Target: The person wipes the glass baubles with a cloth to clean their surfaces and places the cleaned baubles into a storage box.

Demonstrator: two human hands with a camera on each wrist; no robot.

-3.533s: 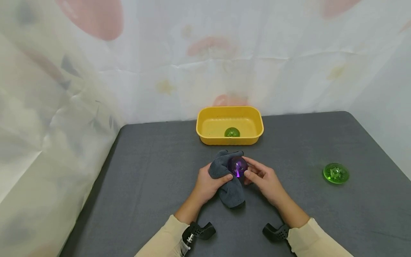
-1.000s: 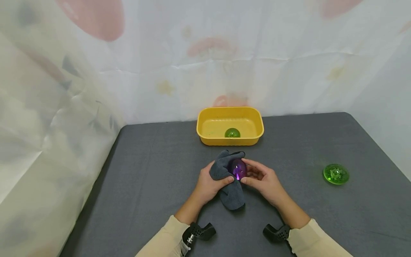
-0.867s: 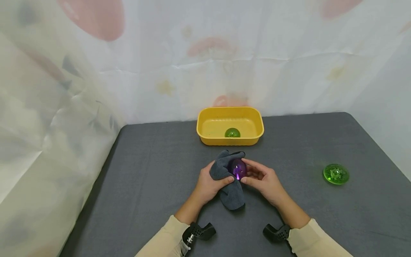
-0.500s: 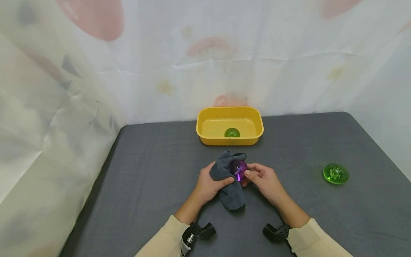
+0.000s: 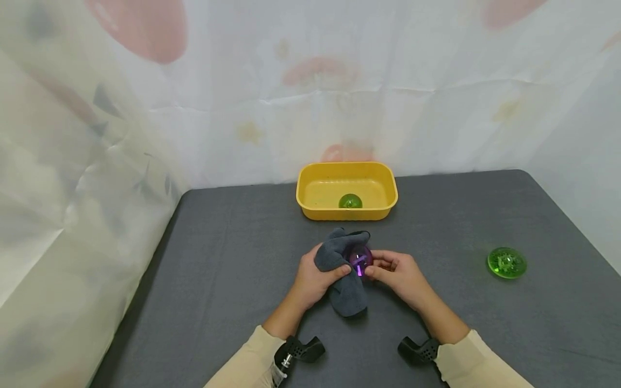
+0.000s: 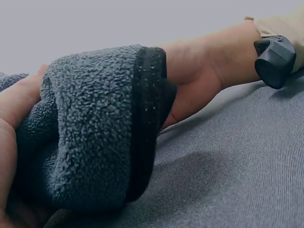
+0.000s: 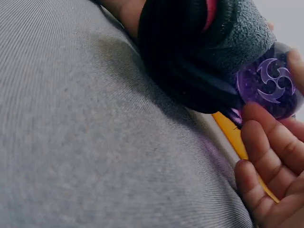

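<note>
A clear purple ball (image 5: 359, 259) (image 7: 270, 88) with a swirl mark sits between my two hands at the middle of the grey table. My left hand (image 5: 316, 275) grips a dark grey fleece cloth (image 5: 341, 272) (image 6: 90, 142) and presses it against the ball's left side. My right hand (image 5: 395, 272) holds the ball from the right, its fingers (image 7: 270, 137) curled round it. Part of the ball is hidden by the cloth.
A yellow tub (image 5: 310, 202) stands at the back of the table with a green ball (image 5: 350, 201) inside. A green disc-shaped piece (image 5: 506, 262) lies at the right. A floral curtain hangs behind and to the left.
The right hand's fingers have closed further round the purple ball, and the cloth now covers more of it. Both hands stay in the same place.
</note>
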